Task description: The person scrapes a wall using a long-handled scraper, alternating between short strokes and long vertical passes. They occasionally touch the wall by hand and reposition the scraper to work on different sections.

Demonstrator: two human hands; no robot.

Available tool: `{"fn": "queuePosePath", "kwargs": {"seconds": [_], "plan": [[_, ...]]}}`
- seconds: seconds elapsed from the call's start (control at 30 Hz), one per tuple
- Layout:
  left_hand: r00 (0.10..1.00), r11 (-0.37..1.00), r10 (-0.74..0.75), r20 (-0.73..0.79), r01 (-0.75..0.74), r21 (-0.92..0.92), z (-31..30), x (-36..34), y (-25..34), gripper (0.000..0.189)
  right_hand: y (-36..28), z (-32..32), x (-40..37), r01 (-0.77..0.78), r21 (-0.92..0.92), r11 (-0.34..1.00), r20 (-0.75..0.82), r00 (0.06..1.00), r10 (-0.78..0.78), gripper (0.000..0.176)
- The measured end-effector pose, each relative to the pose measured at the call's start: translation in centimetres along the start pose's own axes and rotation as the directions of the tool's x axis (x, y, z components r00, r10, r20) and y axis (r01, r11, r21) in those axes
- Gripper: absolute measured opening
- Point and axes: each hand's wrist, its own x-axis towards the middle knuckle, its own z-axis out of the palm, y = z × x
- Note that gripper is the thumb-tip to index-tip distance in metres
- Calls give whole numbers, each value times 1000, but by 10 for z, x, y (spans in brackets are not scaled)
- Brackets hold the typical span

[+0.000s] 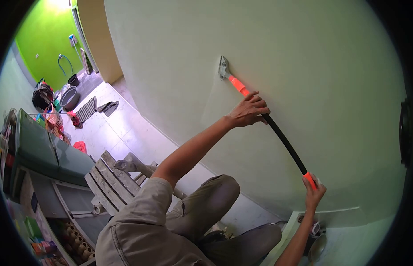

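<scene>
Here, the left hand [248,111] grips the slanting scraper [286,142] nearer its head [223,70], apparently against the wall [330,88]; the right hand [314,193] clasps its butt [309,179].

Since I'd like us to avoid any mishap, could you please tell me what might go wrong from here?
The tool head appears to be against the wall, so its edge might scratch the surface. If the left hand or right hand slipped on the pole, the head could skid.

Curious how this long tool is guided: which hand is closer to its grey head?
The left hand, around the black handle just below the upper orange section; the right hand holds the orange far end.
</scene>
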Motion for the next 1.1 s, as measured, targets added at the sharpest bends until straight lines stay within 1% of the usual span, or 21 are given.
{"fn": "queuePosePath", "kwargs": {"seconds": [0.13, 0.2, 0.33, 0.4, 0.47, 0.53, 0.6, 0.63, 0.7, 0.73, 0.8, 0.83, 0.87, 0.9, 0.93, 0.97, 1.0, 1.03, 1.1], "plan": [[999, 1000, -7, -38, 8, 10, -18, -10, -27, 32, -23, 26, 11, 38, -24, 999, 23, 999, -38, 30], [999, 998, -28, -41, 30, 51, -36, -20, -49, 33, -44, 51, 18, 44, -20, 999, 49, 998, -43, 30], [997, 992, -77, -28, 79, 97, -67, -41, -93, 35, -73, 99, 32, 167, -112, 980, 39, 986, -163, 31], [994, 989, -78, -75, 86, 119, -83, -55, -123, 36, -91, 126, 39, 232, -178, 956, 51, 973, -227, 30], [984, 975, -148, -96, 161, 150, -104, -71, -146, 34, -112, 157, 45, 301, -236, 924, 56, 953, -296, 30], [970, 965, -194, -148, 215, 150, -117, -93, -178, 35, -137, 187, 47, 263, -318, 911, 61, 965, -257, 34], [951, 928, -248, -187, 289, 237, -139, -108, -184, 37, -151, 217, 49, 314, -368, 875, 54, 947, -317, 36], [933, 882, -268, -240, 338, 329, -140, -119, -184, 39, -154, 228, 44, 343, -364, 866, 62, 936, -345, 35], [930, 861, -271, -247, 349, 369, -130, -151, -193, 37, -158, 242, 39, 412, -355, 839, 80, 908, -412, 33], [927, 849, -277, -253, 359, 388, -126, -163, -190, 35, -158, 238, 35, 435, -350, 829, 111, 898, -425, 32], [908, 884, -405, -110, 419, 208, -116, -179, -159, 33, -152, 222, 20, 475, -336, 813, 171, 880, -444, 30], [910, 901, -395, -126, 411, 137, -103, -188, -147, 32, -146, 209, 13, 509, -341, 791, 157, 860, -485, 28], [911, 915, -387, -142, 399, 64, -87, -194, -133, 32, -141, 193, 6, 465, -354, 812, 178, 885, -429, 29], [929, 928, -354, -104, 363, 86, -71, -191, -103, 32, -129, 176, 0, 487, -347, 801, 160, 873, -461, 28], [945, 939, -318, -77, 325, 110, -62, -177, -72, 32, -119, 135, -13, 441, -354, 825, 195, 897, -396, 26], [949, 944, -309, -65, 314, 102, -55, -165, -52, 32, -117, 113, -20, 420, -379, 824, 196, 907, -372, 26], [954, 950, -296, -46, 300, 93, -49, -151, -36, 33, -111, 94, -28, 440, -332, 834, 145, 898, -415, 26], [965, 961, -259, -44, 262, 88, -42, -138, -25, 34, -106, 74, -37, 396, -351, 848, 152, 918, -366, 25], [982, 979, -183, -35, 185, 82, -41, -106, -4, 35, -89, 44, -53, 369, -283, 885, 90, 929, -358, 24]]}}
